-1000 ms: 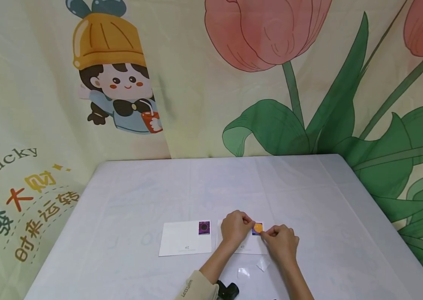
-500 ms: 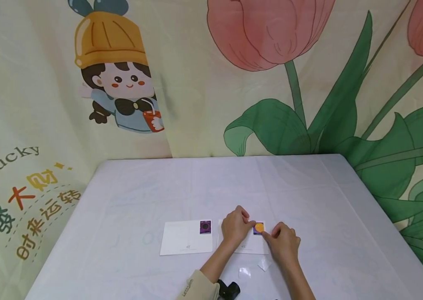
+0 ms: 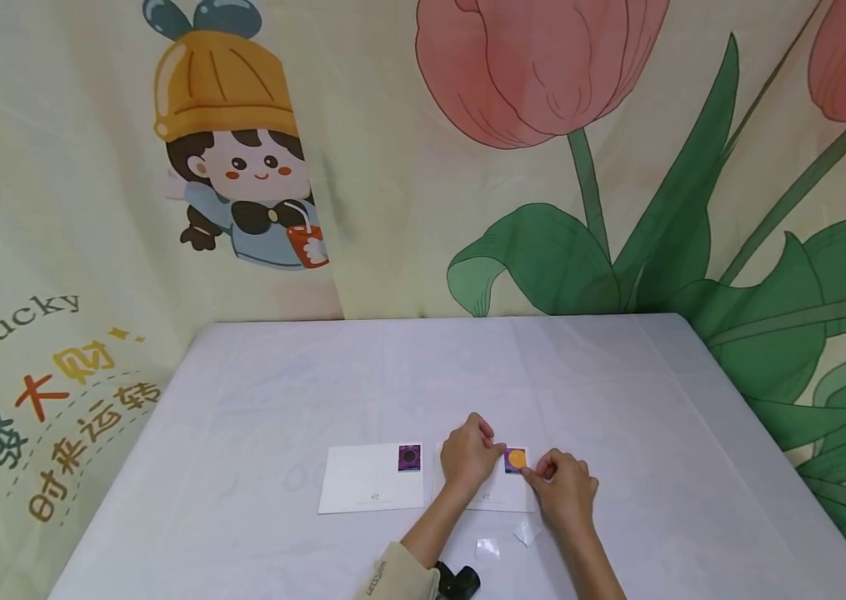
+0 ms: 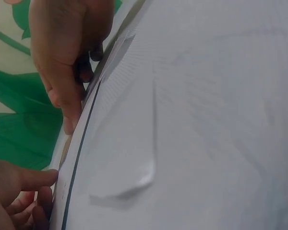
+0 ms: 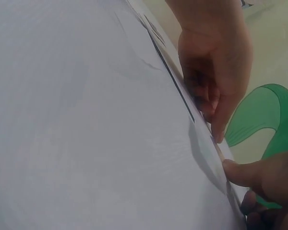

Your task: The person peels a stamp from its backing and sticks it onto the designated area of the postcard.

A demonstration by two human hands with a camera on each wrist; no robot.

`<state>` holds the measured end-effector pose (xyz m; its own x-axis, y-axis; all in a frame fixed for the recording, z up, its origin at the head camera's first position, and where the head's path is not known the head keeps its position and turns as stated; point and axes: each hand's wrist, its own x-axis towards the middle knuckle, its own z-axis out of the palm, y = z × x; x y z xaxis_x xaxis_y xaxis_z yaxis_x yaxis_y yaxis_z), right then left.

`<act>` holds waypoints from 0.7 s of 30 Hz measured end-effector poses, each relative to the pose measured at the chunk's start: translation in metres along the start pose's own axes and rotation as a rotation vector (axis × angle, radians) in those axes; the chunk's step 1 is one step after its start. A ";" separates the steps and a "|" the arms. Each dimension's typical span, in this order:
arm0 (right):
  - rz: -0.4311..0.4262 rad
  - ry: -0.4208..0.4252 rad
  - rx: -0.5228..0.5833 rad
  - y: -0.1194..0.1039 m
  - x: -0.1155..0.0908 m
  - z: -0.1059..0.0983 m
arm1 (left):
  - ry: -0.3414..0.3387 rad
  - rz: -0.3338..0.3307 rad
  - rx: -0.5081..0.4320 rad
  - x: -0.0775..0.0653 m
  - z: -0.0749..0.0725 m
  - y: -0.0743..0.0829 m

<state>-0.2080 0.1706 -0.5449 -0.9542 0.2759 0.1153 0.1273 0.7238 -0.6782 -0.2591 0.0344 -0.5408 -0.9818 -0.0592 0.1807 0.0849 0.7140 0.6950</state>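
Observation:
In the head view a white card (image 3: 498, 497) lies under both hands. Its upper right corner bears a purple stamp-like square (image 3: 509, 469) with an orange disc (image 3: 517, 458). My left hand (image 3: 470, 454) touches the square's left side with an extended thumb. At its lower right, the thumb of my right hand (image 3: 568, 487) presses too. The other fingers bend loosely, apart from the thumbs. The left wrist view shows the left hand (image 4: 14, 194) low, the right hand (image 4: 67, 62) above; the right wrist view shows the right thumb (image 5: 245, 172) against the card's edge.
Left of it lies another white card (image 3: 358, 479) with a dark purple square (image 3: 409, 457). Two clear film pieces, one square (image 3: 488, 548) and one tilted (image 3: 527, 531), lie nearer. A black object (image 3: 458, 581) sits beside the left sleeve (image 3: 397, 573). A printed cloth hangs behind the white table (image 3: 280, 383).
The fingers of both hands have lifted away from the thumbs over the last second. Both thumbs stay at the purple square. The cards have not moved; the head view shifts slightly.

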 end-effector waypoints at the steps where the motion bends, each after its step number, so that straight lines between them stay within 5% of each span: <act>1: -0.005 0.006 -0.001 0.001 0.000 0.001 | 0.004 0.002 -0.001 0.000 0.001 0.000; 9: -0.070 0.116 -0.001 0.003 0.000 0.005 | 0.020 0.018 -0.057 0.001 0.000 -0.002; 15: -0.176 0.201 -0.027 -0.004 -0.004 0.006 | 0.048 0.144 -0.158 -0.006 -0.028 -0.002; 17: -0.240 0.177 -0.037 -0.007 -0.007 0.004 | 0.065 0.208 -0.102 -0.013 -0.041 -0.005; 21: -0.345 0.043 -0.096 -0.014 -0.014 0.003 | 0.045 0.346 0.152 -0.033 -0.061 -0.017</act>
<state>-0.1972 0.1549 -0.5390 -0.9333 0.0296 0.3578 -0.1739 0.8346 -0.5227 -0.2176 -0.0187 -0.5163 -0.8908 0.1750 0.4194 0.3804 0.7921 0.4774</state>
